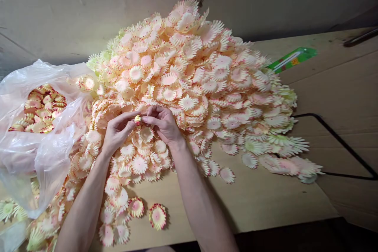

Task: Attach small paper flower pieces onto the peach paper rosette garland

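A big heap of cream and pink fabric flower heads (189, 82) covers the cardboard table top (265, 204). My left hand (116, 130) and my right hand (162, 123) meet over the heap's front edge. Both pinch one small yellow and red flower piece (137, 119) between their fingertips. Both hands are closed on it. Loose flower heads (158, 216) lie under and around my forearms.
A clear plastic bag (38, 145) holding more small flower pieces sits at the left. A green packet (292, 58) lies at the back right. A black metal rod frame (339, 141) lies on the cardboard at the right. A grey wall stands behind.
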{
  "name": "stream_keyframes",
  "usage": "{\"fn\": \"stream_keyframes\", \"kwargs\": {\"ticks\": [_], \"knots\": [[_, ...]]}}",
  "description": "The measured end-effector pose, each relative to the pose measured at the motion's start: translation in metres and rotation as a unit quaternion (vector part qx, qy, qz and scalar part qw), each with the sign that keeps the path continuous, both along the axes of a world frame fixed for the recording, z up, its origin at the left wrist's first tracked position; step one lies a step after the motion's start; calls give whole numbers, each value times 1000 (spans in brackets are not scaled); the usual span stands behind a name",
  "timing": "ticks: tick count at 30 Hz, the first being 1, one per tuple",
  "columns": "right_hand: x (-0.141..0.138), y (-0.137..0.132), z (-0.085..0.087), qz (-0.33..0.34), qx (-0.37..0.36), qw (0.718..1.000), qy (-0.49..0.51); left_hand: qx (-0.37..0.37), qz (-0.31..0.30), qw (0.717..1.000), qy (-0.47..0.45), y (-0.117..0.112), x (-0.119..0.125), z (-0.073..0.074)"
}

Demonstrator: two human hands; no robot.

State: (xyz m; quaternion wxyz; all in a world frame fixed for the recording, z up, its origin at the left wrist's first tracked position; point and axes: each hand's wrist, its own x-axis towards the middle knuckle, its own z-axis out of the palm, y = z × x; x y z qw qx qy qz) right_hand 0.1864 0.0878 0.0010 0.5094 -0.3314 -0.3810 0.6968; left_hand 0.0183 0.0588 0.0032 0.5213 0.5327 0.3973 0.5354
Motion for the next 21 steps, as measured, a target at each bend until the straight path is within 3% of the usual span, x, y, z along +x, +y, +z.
{"fn": "stream_keyframes", "kwargs": {"ticks": [4, 11, 21], "knots": [[0, 1, 2, -10, -16, 1000, 13, -31, -29, 998, -39, 0, 2, -1], [0, 2, 0, -22, -6, 1000, 3, -48, 20, 998, -23, 0, 2, -4], [1, 2, 4, -38, -32, 999, 4, -53, 39, 998, 4, -1, -1, -5]]}}
